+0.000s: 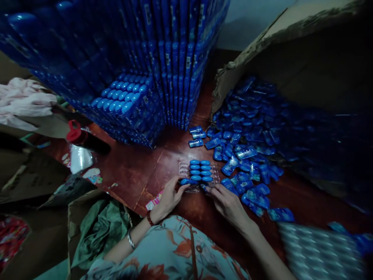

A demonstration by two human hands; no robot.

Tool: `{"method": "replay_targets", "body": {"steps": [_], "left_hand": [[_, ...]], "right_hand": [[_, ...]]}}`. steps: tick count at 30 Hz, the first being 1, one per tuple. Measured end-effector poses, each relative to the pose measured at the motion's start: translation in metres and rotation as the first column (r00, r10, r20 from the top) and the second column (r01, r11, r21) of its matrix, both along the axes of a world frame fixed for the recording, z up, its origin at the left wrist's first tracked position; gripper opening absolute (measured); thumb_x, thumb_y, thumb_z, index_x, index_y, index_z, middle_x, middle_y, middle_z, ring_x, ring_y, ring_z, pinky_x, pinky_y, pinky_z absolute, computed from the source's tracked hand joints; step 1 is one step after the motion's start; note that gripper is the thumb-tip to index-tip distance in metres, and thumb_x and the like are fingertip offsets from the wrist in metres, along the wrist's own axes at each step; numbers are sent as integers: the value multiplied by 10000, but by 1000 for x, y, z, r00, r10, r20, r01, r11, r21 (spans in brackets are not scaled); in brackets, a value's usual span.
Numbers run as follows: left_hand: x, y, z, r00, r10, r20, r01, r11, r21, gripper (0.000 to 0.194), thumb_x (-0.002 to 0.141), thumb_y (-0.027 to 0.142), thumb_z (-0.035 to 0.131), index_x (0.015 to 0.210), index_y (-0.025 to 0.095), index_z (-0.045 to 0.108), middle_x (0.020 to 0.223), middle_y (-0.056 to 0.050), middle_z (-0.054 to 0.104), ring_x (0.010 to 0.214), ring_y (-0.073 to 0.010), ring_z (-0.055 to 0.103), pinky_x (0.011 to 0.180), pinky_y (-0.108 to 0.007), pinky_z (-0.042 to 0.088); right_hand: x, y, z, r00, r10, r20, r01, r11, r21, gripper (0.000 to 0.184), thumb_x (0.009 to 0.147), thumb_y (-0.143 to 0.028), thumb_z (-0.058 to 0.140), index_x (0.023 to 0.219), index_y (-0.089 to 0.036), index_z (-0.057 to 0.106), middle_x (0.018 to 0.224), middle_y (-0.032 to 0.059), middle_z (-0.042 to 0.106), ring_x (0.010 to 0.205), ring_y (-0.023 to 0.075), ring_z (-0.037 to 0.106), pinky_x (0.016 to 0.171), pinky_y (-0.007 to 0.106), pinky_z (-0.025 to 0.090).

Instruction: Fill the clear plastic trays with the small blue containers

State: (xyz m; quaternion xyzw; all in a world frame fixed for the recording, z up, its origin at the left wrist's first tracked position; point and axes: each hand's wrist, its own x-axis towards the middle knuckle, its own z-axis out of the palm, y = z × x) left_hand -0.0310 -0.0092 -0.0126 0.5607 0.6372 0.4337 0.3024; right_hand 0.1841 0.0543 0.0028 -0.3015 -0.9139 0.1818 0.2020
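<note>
On the table in front of me lies a clear plastic tray with moulded pockets. Two columns of small blue cases stand on edge in its middle, their rounded glossy sides up. My left hand pinches a blue case at the tray's near left edge. At the near right edge, the fingers of my right hand are closed on another blue case, mostly hidden by them. Loose labelled blue cases lie just right of the tray.
A large open cardboard box spills blue cases at right. Tall stacks of filled packs rise behind. A red-capped bottle is at left. Empty trays lie near right. Green cloth fills a box at lower left.
</note>
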Motion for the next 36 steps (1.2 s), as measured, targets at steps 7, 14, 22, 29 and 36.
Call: {"method": "replay_targets", "body": {"steps": [7, 14, 22, 29, 36], "left_hand": [[-9, -3, 2, 927, -177, -332, 218, 972, 91, 227, 913, 166, 406, 1083, 169, 556, 912, -76, 612, 841, -184, 532, 758, -320, 470], [-13, -10, 2, 871, -255, -419, 301, 953, 47, 296, 910, 105, 361, 1155, 163, 516, 982, -91, 585, 901, -167, 542, 781, -292, 494], [-13, -11, 7, 659, -379, -650, 441, 894, -74, 265, 915, 109, 353, 1107, 161, 529, 1018, -103, 583, 961, -193, 547, 846, -347, 478], [-12, -3, 14, 650, -399, -647, 454, 886, -92, 195, 924, 162, 386, 1040, 180, 542, 1052, -86, 567, 968, -183, 529, 852, -332, 466], [-28, -18, 11, 749, -286, -598, 280, 954, -106, 242, 901, 85, 346, 961, 182, 559, 990, -72, 576, 901, -184, 520, 796, -322, 472]], "right_hand": [[-10, 2, 7, 998, 13, 66, -1, 983, -182, 194, 888, -174, 419, 968, -209, 592, 912, 71, 619, 776, 165, 615, 670, 277, 514], [-29, -15, 3, 941, 44, 334, -27, 998, -57, 365, 801, -45, 421, 1082, -208, 586, 1018, 104, 622, 863, 202, 628, 668, 282, 513], [-49, -29, 7, 929, 21, 370, -56, 995, 85, 413, 792, -7, 399, 1124, -174, 579, 1006, 121, 624, 871, 212, 619, 713, 298, 515], [-34, -26, 1, 977, -206, 62, 193, 966, 170, 312, 913, -260, 432, 1194, -207, 557, 958, 93, 623, 787, 173, 614, 694, 267, 491], [40, 26, -13, 738, -660, -140, 673, 706, 220, 352, 899, -380, 422, 1144, -199, 597, 998, 139, 587, 937, 266, 552, 795, 424, 468]]}}
